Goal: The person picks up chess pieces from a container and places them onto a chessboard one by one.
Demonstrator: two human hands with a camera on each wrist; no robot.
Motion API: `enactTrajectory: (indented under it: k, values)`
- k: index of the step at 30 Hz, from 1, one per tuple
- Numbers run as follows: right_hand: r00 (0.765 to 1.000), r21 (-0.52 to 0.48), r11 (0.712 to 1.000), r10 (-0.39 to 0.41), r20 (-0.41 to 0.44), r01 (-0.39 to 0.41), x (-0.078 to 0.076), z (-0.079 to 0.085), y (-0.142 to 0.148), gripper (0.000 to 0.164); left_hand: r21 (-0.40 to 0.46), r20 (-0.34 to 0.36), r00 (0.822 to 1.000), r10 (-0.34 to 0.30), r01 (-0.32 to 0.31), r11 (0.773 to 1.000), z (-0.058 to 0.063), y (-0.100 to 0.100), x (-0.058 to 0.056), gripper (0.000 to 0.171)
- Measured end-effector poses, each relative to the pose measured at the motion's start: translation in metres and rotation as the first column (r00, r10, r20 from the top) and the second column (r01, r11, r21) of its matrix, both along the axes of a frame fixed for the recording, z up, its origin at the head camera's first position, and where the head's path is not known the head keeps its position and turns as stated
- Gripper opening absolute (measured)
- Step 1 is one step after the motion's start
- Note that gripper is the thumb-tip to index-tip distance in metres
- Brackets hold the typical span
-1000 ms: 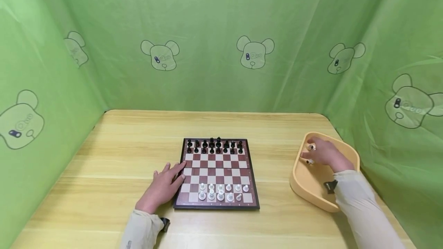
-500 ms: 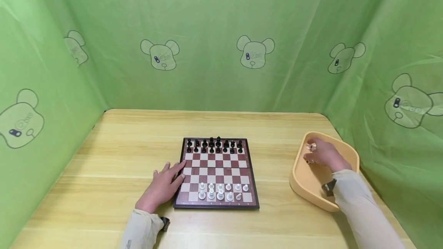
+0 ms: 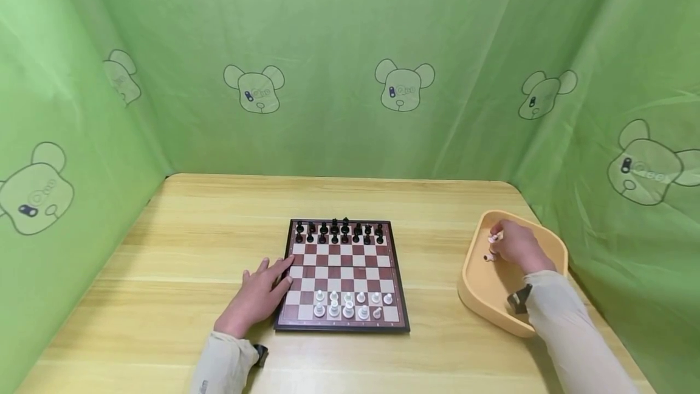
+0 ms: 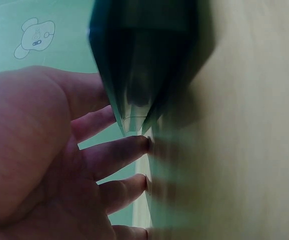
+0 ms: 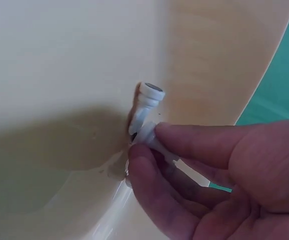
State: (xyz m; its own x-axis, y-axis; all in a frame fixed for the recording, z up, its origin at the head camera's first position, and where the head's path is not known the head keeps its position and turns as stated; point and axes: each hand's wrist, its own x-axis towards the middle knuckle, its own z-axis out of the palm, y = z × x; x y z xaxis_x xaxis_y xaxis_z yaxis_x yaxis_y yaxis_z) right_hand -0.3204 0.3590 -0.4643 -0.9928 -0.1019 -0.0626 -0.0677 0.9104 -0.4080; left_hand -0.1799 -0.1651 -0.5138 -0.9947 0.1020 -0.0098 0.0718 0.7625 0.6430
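A folding chessboard (image 3: 341, 272) lies on the table with black pieces (image 3: 335, 238) in two rows along its far side. White pieces (image 3: 334, 309) stand along the near side, and one white piece (image 3: 377, 314) there leans over. My left hand (image 3: 251, 300) rests by the board's left edge, fingers spread, two fingertips over its border. At the right, my right hand (image 3: 518, 245) reaches into an orange tray (image 3: 468, 297). In the right wrist view its thumb and fingers pinch a white chess piece (image 5: 147, 133). Another white chess piece (image 5: 150, 96), its dark base showing, lies against it.
The tray's raised wall surrounds the right hand. Green curtains (image 3: 328, 132) with bear-head prints stand behind and on both sides of the wooden table (image 3: 208, 217). Bare tabletop (image 3: 432, 297) lies between board and tray.
My right hand's fingers, spread around the pieces before, have closed together and now pinch one white chess piece. The left hand and the board's pieces stay as they were.
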Motion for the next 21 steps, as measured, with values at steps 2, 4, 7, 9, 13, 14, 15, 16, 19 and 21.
enactTrajectory:
  k: [2,4,7,9,13,14,15,16,19,21]
  values:
    - [1.0,-0.005,1.0,-0.003,0.003,0.003,0.0004,0.0003,0.0002,0.026,-0.002,0.001,1.0,0.001,-0.001,1.0,-0.0003,0.0001,-0.0002,0.05]
    - [1.0,-0.013,1.0,-0.005,0.007,0.005,0.0004,0.0008,0.0002,0.025,-0.002,0.002,1.0,0.001,-0.001,1.0,-0.0005,0.0,-0.0004,0.05]
    - [1.0,-0.023,1.0,-0.01,0.014,0.01,0.0003,0.0013,-0.0003,0.023,-0.003,0.002,1.0,0.002,-0.002,1.0,-0.0006,-0.0001,-0.0005,0.05]
    - [1.0,-0.022,1.0,-0.009,0.013,0.009,-0.0002,0.0012,-0.0001,0.02,-0.003,0.001,1.0,0.002,-0.002,1.0,-0.0008,-0.0004,-0.0005,0.05]
    - [1.0,-0.001,1.0,-0.007,-0.012,0.007,-0.0002,0.002,0.0004,0.016,-0.002,0.002,1.0,0.001,-0.001,1.0,-0.0015,-0.0007,-0.0005,0.05]
    - [1.0,0.004,1.0,-0.005,-0.02,0.005,-0.0002,0.0023,0.0006,0.015,-0.001,0.001,1.0,0.0,0.0,1.0,-0.0015,-0.0008,-0.0005,0.05]
    - [1.0,0.007,1.0,-0.003,-0.027,0.003,-0.0003,0.0024,0.001,0.015,-0.001,0.0,1.0,-0.001,0.001,1.0,-0.0018,-0.0009,-0.0007,0.05]
    - [0.999,0.01,1.0,0.001,-0.036,-0.001,0.0,0.003,0.0011,0.015,0.0,-0.001,1.0,-0.002,0.002,1.0,-0.002,-0.001,-0.0007,0.05]
    - [0.999,0.013,1.0,-0.001,-0.048,0.001,0.0009,0.004,0.0019,0.016,0.003,-0.004,1.0,-0.004,0.004,1.0,-0.0025,-0.0012,-0.001,0.05]
    - [0.999,0.015,1.0,-0.005,-0.052,0.006,0.0019,0.0047,0.0022,0.015,0.005,-0.005,1.0,-0.004,0.004,1.0,-0.0028,-0.0013,-0.0012,0.05]
